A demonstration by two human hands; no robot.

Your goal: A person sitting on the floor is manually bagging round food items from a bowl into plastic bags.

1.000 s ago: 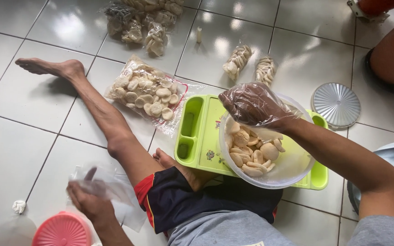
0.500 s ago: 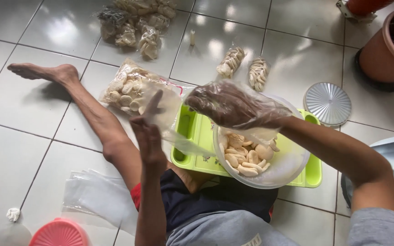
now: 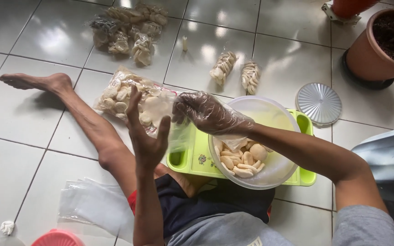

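left hand (image 3: 146,132) raised upright, fingers spread wide, touching clear plastic bag (image 3: 178,132) | right hand (image 3: 208,114) gloved, pinching bag's top edge | bag hangs between hands, above green tray (image 3: 192,159), beside cracker bowl (image 3: 251,146)

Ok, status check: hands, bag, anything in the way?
Left hand open, fingers on clear bag. Gloved right hand pinching bag's top. Bowl of crackers directly below, nothing blocking.

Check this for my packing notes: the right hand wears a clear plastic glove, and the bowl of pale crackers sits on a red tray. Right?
Not quite. The head view shows the tray under the bowl of pale crackers is lime green, not red. The right hand does wear a clear plastic glove.
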